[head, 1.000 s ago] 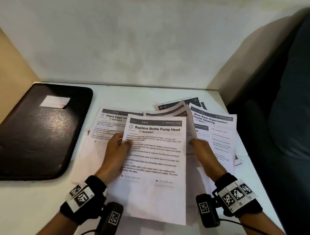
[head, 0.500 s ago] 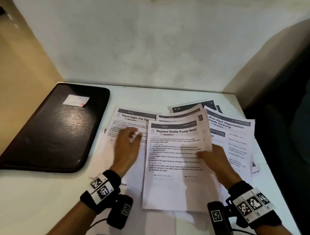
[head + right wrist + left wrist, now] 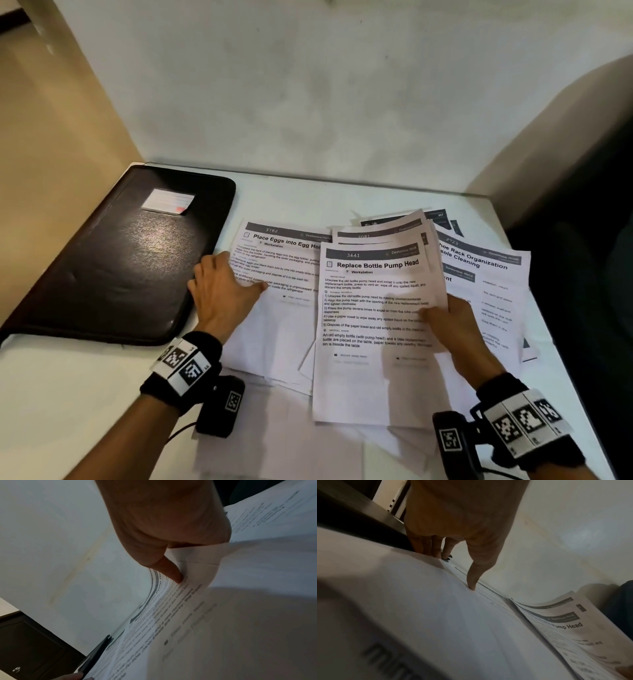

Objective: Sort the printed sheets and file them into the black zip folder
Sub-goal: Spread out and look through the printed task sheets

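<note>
the right hand is grasping a small sheaf of printed sheets by its right edge, thumb pressed on the top page and the other fingers tucked out of sight beneath the paper. the top page of that sheaf is the "replace bottle pump head" sheet, and its far end curls up off the table just beyond the thumb. more sheets fan out from behind it past the fingertips.

the left hand lies flat with its fingers straight and released, holding nothing. its thumb tip presses down on the "place eggs into egg holder" sheet, which lies flat under that hand and reaches away to the thumb side. the other fingertips touch down at the sheet's left edge, right beside the black zip folder.

the folder lies closed and flat on the white table, just outside the left hand's little-finger side, with a pale label on its cover well beyond the fingertips.

to the outer side of the right hand the "shoe rack organization" sheet lies flat, partly covered by the held sheaf. blank-looking sheets lie on the table back toward both wrists.
</note>
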